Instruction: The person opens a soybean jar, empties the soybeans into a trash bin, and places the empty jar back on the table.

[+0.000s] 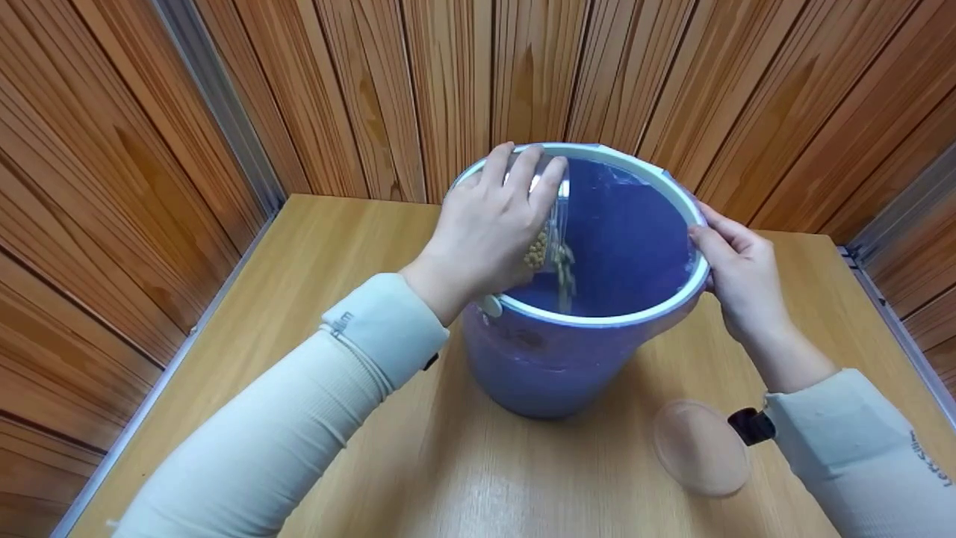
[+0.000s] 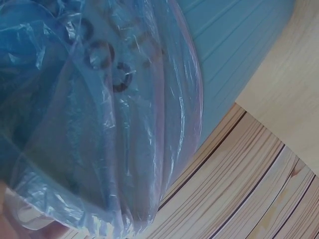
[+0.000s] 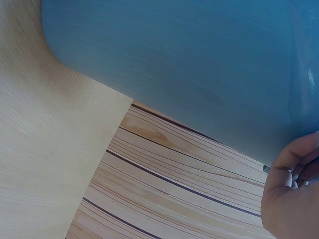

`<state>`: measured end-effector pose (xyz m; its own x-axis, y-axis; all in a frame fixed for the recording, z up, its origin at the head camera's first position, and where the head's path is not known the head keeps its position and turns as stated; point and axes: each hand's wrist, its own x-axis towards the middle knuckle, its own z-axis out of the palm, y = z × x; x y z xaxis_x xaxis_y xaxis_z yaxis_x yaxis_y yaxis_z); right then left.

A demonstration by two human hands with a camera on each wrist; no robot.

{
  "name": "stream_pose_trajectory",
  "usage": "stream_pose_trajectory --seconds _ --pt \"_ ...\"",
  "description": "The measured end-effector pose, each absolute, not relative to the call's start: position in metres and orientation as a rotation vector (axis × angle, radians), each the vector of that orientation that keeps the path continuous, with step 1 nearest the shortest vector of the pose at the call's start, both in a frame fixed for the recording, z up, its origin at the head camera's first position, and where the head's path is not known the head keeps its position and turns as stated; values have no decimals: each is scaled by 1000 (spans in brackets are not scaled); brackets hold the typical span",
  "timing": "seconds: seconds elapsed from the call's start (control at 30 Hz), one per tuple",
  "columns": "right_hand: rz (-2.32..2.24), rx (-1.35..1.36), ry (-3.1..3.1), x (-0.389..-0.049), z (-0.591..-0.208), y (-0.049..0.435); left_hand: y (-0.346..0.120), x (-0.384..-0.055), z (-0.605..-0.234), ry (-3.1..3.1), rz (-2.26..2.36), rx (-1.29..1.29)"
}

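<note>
Foremost, clear disc point(image 1: 700, 452): lying near our right sleeve point(image 1: 851, 422).
Right hand point(image 1: 747, 280): pinching the bucket point(image 1: 538, 366) by its rim.
Left hand point(image 1: 493, 217): curled over our clear container point(image 1: 559, 213).
Beans point(image 1: 565, 276): falling from it, tipped inside the bucket's mouth, left-hand side; long axis, we cannot tell.

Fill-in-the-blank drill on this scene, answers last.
1. Small round tan beans fall from the clear plastic container ____ the blue tapered bin.
2. The ____ hand tips the container.
3. The right hand grips the bin's pale ring-shaped ____.
4. A clear round flat disc lies ____ the brown wooden table.

into; left; rim; on
</note>
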<state>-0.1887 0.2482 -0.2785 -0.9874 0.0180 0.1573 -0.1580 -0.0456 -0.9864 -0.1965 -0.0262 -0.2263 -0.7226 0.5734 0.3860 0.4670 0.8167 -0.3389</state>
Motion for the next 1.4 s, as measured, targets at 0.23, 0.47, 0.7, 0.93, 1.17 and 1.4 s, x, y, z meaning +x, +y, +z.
stream_pose_trajectory --seconds 0.23,0.47,0.7,0.93,1.17,1.4 --pt "2181 157 -2080 -188 -278 248 -26 -196 -227 -2490 309 -771" --pt "2190 172 -2068 -188 -278 250 -25 -195 -226 -2478 319 -772" --pt "2193 174 -2072 -187 -278 250 -25 -195 -227 -2420 326 -792" --pt "2205 166 -2048 -188 -278 249 -25 -195 -228 -2382 341 -802" --pt "2197 154 -2050 -190 -279 248 -24 -194 -227 -2379 383 -818" --pt "2192 155 -2063 -189 -278 248 -22 -193 -225 -2358 429 -837"
